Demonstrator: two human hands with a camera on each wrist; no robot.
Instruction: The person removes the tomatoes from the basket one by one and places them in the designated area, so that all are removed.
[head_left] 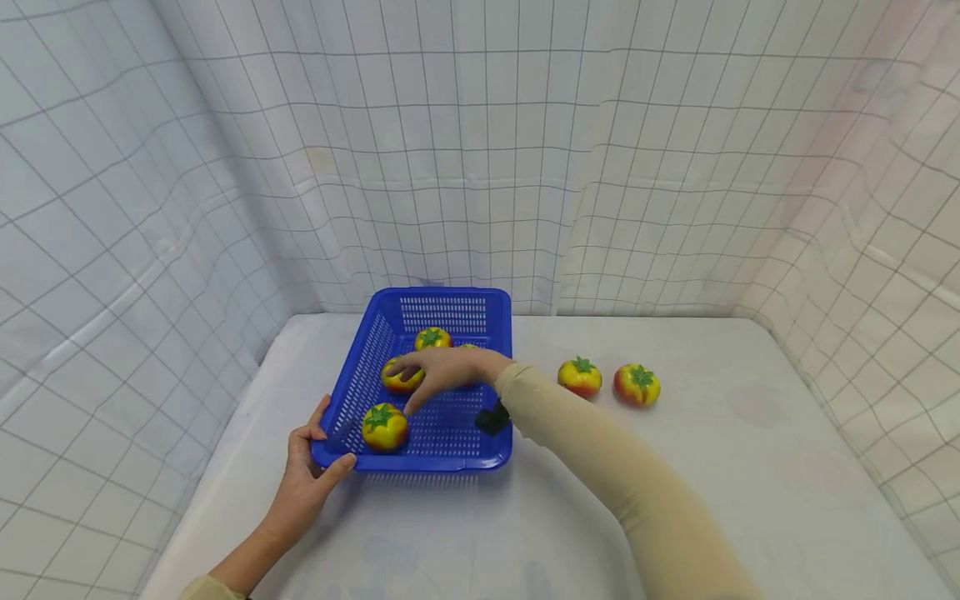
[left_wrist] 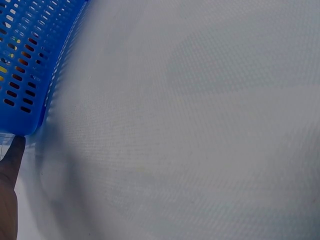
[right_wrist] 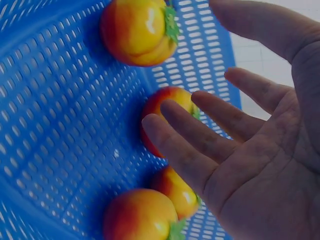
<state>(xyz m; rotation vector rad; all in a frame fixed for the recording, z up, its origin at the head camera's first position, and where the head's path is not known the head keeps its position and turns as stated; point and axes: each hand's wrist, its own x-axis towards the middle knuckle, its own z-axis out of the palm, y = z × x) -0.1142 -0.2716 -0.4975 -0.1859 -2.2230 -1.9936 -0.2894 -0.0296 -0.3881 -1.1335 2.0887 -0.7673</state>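
My left hand (head_left: 303, 479) grips the near left corner of a blue plastic basket (head_left: 345, 367), thumb on the front rim and fingers at the left side. Over the basket my right hand (head_left: 442, 371) hovers with fingers spread, holding nothing; its open palm (right_wrist: 270, 175) shows in the right wrist view. Several yellow-red tomatoes with green leafy tops lie inside. One tomato (head_left: 385, 427) sits in the near left corner, another (head_left: 397, 382) is partly covered by the right fingers, and a third (head_left: 432, 338) lies farther back. The right hand mostly hides one more behind its wrist.
Two more tomatoes, one (head_left: 579, 377) nearer the basket and one (head_left: 637, 385) farther right, lie on the white table (head_left: 720, 467). A small black object (head_left: 492, 418) shows beside the right sleeve. Gridded white curtains (head_left: 510, 167) stand at the back and both sides.
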